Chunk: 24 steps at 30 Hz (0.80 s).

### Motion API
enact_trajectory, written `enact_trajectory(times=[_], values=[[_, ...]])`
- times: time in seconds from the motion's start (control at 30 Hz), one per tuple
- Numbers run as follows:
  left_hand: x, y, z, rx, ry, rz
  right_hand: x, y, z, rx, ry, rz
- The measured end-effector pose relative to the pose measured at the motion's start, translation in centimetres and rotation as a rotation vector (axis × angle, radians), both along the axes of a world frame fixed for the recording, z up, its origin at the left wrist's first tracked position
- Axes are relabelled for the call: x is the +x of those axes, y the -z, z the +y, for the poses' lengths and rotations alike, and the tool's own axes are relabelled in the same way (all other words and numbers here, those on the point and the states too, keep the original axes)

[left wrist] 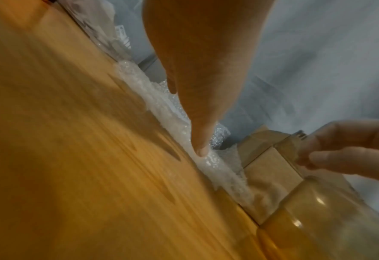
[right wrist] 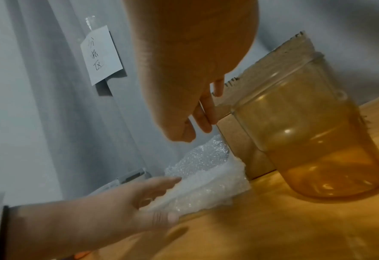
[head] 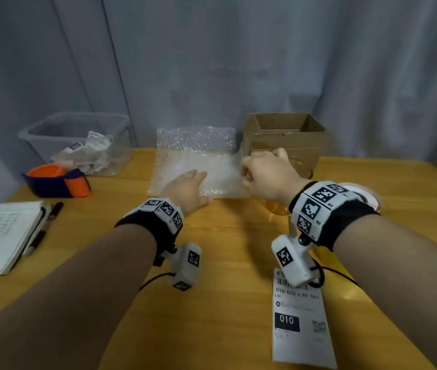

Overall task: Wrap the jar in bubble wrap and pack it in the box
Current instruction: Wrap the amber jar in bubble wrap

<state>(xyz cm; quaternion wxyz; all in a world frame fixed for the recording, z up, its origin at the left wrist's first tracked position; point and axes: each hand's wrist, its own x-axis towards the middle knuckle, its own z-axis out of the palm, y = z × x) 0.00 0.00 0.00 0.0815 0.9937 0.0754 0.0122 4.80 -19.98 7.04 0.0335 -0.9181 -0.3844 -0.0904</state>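
A sheet of bubble wrap (head: 196, 161) lies flat at the back middle of the wooden table (head: 225, 263). My left hand (head: 193, 178) presses on its near part with straight fingers; the left wrist view shows a fingertip (left wrist: 202, 149) on the wrap (left wrist: 208, 163). A clear, lidless jar (right wrist: 313, 140) stands upright to the right of the sheet, in front of the open cardboard box (head: 284, 134). In the head view my right wrist hides most of the jar (head: 302, 166). My right hand (head: 260, 169) hovers between the wrap's right edge and the jar, its fingers (right wrist: 204, 114) loosely curled and holding nothing.
A clear plastic bin (head: 78, 140) with packets stands at the back left, with an orange and blue object (head: 57, 182) before it. A notebook with pens (head: 6, 236) lies at the left edge. A shipping label (head: 302, 316) lies near the front right. Behind my right wrist shows a white round thing (head: 364, 194).
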Motion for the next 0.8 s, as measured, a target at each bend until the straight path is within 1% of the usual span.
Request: enact_trajectory(times=[0.07,0.13,0.23,0.3,0.37,0.47,0.57,0.7,0.8], values=[[0.4,0.1,-0.2,0.114,0.002,0.082,0.4,0.2,-0.1,0.007,0.01,0.0],[0.5,0.3,-0.1,0.223,-0.015,0.104,0.5,0.5,-0.4,-0.009,0.032,-0.01],[0.1,0.4,0.5,0.236,-0.072,0.109,0.5,0.8,-1.0,0.002,0.043,0.02],[-0.2,0.2,1.2,0.184,-0.109,0.049,0.5,0.9,-1.4,0.024,0.026,0.013],[-0.8,-0.9,1.4,0.057,-0.178,-0.083,0.2,0.6,-1.6,0.018,0.018,0.018],[-2.0,-3.5,1.4,-0.101,-0.268,-0.357,0.0,0.4,-1.5,0.051,0.011,0.016],[-3.2,-6.2,1.8,-0.201,-0.25,-0.625,-0.1,-0.2,-1.4,0.144,-0.005,0.028],[-4.9,-10.1,2.4,-0.258,-0.186,-0.821,-0.2,-2.6,-1.3,0.406,-0.025,0.067],[-6.2,-12.6,2.4,-0.247,-0.059,-0.878,-0.6,-4.4,-1.2,0.653,-0.043,0.157]])
